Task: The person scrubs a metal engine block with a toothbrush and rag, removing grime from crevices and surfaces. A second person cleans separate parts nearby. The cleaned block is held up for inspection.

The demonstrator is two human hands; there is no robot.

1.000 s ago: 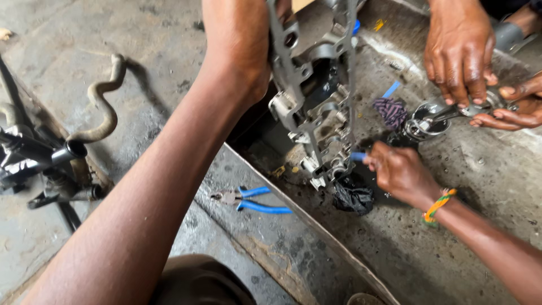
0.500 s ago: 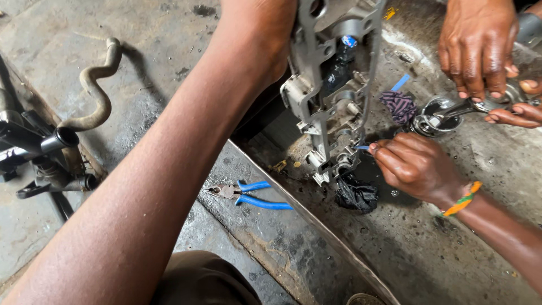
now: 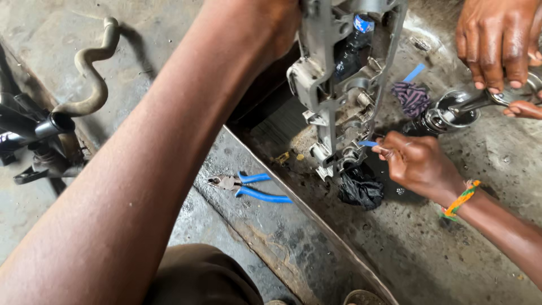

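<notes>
Left hand point(image 3: 271, 22) grips the upright grey metal casting point(image 3: 339, 96) at frame top; right hand point(image 3: 418, 164) pinches a blue-tipped tool point(image 3: 370, 144) against it (blue pliers point(image 3: 254, 186) lie below).

Top edge cuts off the left hand point(image 3: 265, 22) and the upper part of the grey metal casting point(image 3: 339, 85); the grip there cannot be judged. The right hand point(image 3: 418, 164) pinches a small blue-tipped tool point(image 3: 368, 143), its working end hidden behind the casting. A co-worker's hands point(image 3: 497, 39), top right corner, are cropped at the wrist.
</notes>
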